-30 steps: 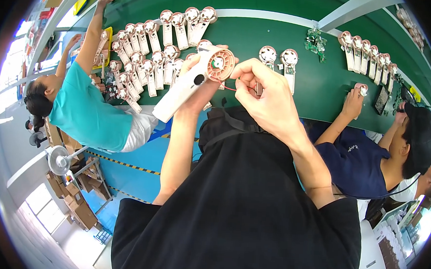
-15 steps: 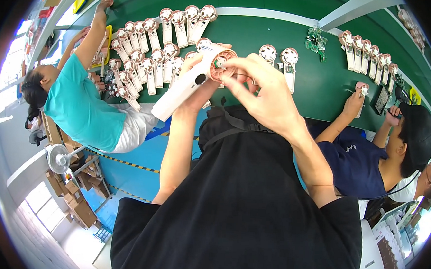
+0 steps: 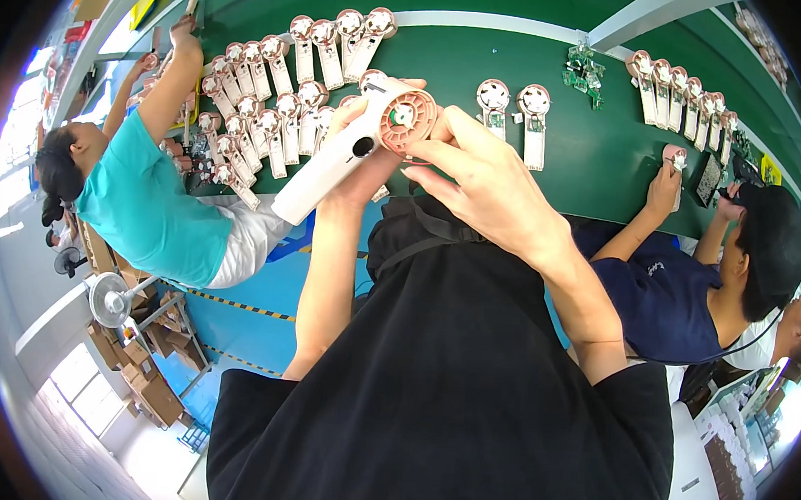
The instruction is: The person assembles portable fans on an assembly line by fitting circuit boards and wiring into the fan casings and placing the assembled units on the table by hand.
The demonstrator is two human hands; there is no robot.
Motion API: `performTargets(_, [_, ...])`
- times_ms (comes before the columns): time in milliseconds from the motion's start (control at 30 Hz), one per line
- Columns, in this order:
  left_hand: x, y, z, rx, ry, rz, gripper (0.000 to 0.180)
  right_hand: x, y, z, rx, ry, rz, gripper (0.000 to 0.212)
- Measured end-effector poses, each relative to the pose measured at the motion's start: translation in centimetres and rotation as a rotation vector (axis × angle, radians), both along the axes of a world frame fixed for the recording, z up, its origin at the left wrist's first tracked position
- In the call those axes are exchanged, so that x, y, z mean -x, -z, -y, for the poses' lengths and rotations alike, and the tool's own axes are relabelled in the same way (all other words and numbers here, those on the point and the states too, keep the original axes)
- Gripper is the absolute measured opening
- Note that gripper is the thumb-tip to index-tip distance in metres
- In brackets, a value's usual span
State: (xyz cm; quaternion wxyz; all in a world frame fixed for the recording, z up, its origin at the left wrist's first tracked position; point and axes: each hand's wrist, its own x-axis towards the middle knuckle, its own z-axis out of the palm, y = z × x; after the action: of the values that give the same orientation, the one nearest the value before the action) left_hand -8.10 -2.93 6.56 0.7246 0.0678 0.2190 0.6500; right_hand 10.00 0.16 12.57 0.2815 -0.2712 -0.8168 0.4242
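My left hand (image 3: 366, 183) is closed around a white handheld fan body (image 3: 318, 178) with a dark oval spot on its side, held tilted above the table's near edge. Its round pink end (image 3: 408, 121) faces up, showing ribs, a pale hub and a bit of green inside. My right hand (image 3: 490, 178) is closed at the rim of that pink end. Its index finger touches the lower rim, and the thumb lies just below. A thin wire shows beside these fingertips; whether they pinch it is hard to make out.
Several opened fan halves (image 3: 285, 126) lie in rows on the green table (image 3: 447, 58) at left, two more (image 3: 533, 121) ahead. Green circuit boards (image 3: 583, 76) are piled beyond. Co-workers sit on either side, one in a teal shirt (image 3: 154, 201), one in a dark cap (image 3: 770, 251).
My right fingers have moved from the hub of the pink end down to its rim, uncovering the inside. The fan body has shifted slightly left and its pink end now faces up more.
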Motion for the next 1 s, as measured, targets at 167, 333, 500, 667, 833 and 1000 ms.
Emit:
performTargets(167, [0.1, 0.3, 0.0, 0.028, -0.037, -0.058, 0.047, 0.2, 0.6, -0.1, -0.061, 0.075, -0.105, 0.017])
performTargets(333, [0.0, -0.3, 0.2, 0.009, 0.054, -0.032, 0.049, 0.4, 1.1, 0.0, 0.035, 0.109, -0.118, 0.011])
performTargets(500, [-0.2, -0.3, 0.2, -0.004, 0.062, -0.023, 0.053, 0.5, 1.1, 0.0, 0.088, 0.086, -0.103, 0.009])
performTargets(667, [-0.2, 0.6, -0.1, 0.026, -0.001, -0.046, 0.050, 0.7, 0.7, 0.3, -0.121, 0.087, -0.113, 0.019])
performTargets(833, [0.4, 1.6, -0.3, -0.011, 0.010, -0.206, 0.067, 0.6, 0.8, 0.2, -0.195, 0.078, -0.072, 0.023])
performTargets(1000, [-0.3, 0.3, -0.4, -0.122, 0.075, 0.108, 0.042, 0.7, 0.9, 0.1, -0.209, 0.048, -0.106, 0.021])
